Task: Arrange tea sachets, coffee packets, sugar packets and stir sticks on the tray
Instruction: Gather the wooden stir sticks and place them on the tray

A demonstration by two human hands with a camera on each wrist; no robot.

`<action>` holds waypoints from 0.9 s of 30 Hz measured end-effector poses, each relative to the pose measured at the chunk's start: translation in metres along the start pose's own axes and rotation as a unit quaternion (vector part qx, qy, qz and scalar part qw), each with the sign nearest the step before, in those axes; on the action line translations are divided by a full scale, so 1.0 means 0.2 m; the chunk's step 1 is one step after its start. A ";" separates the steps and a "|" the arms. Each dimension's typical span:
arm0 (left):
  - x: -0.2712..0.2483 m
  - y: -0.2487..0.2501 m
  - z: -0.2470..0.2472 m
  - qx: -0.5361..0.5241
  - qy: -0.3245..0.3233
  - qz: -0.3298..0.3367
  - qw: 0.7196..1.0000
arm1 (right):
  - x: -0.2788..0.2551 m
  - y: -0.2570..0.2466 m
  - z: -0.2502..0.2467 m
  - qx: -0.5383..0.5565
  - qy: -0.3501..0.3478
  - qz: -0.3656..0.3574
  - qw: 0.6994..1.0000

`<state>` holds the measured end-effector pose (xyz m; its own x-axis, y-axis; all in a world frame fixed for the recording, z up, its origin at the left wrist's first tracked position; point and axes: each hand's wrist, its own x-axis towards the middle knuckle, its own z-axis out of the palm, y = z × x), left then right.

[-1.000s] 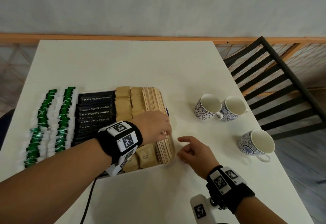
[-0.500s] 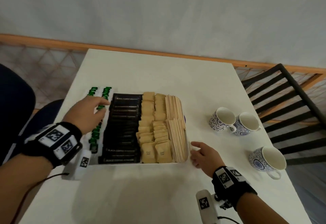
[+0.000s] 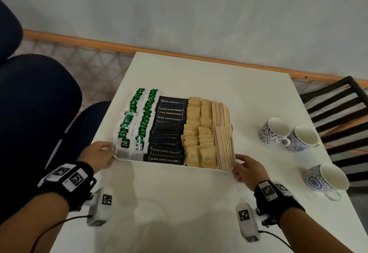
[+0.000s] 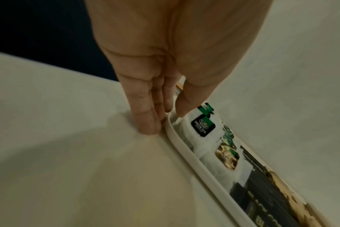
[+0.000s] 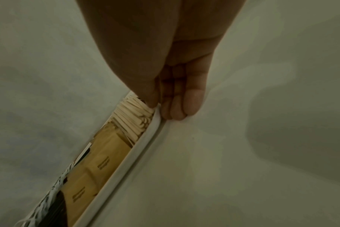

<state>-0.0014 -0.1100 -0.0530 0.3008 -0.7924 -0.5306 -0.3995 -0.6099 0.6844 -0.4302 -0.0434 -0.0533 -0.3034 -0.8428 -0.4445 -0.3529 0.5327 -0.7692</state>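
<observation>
A white tray (image 3: 169,164) sits on the white table. It holds, from left to right, green-tagged tea sachets (image 3: 139,117), black coffee packets (image 3: 169,131), tan sugar packets (image 3: 199,133) and wooden stir sticks (image 3: 223,133). My left hand (image 3: 103,153) pinches the tray's near left corner. In the left wrist view its thumb lies over the rim (image 4: 184,152) beside a tea sachet (image 4: 202,127), with the fingers outside. My right hand (image 3: 245,168) pinches the near right corner. In the right wrist view its thumb sits by the stir sticks (image 5: 132,113) and the fingers outside the rim (image 5: 138,150).
Three blue-patterned cups (image 3: 273,131) (image 3: 302,138) (image 3: 326,177) stand on the table's right side. A black slatted chair (image 3: 338,103) is beyond the right edge and a dark blue chair (image 3: 39,97) is off the left edge. Bare tabletop (image 3: 179,213) lies in front of the tray.
My left hand went from the stir sticks to the tea sachets, then down to the tray's near left corner. My right hand moved onto the near right corner.
</observation>
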 end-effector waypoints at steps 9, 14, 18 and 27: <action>-0.02 0.02 0.07 -0.057 0.005 -0.016 0.998 | -0.01 0.01 0.03 -0.024 0.033 -0.012 0.999; -0.07 0.06 0.08 -0.121 0.009 -0.031 0.992 | -0.02 0.01 0.04 -0.037 0.045 -0.023 0.998; -0.06 0.05 0.08 -0.134 0.007 -0.033 0.990 | -0.02 0.00 0.03 -0.049 0.047 -0.026 0.997; -0.03 0.06 0.04 -0.161 -0.035 -0.026 0.986 | 0.03 -0.02 0.02 -0.042 0.028 -0.011 0.999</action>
<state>-0.0150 -0.1123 -0.0467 0.2484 -0.7651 -0.5941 -0.0866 -0.6284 0.7731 -0.4268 -0.0512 -0.0560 -0.3426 -0.8501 -0.4001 -0.4329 0.5208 -0.7358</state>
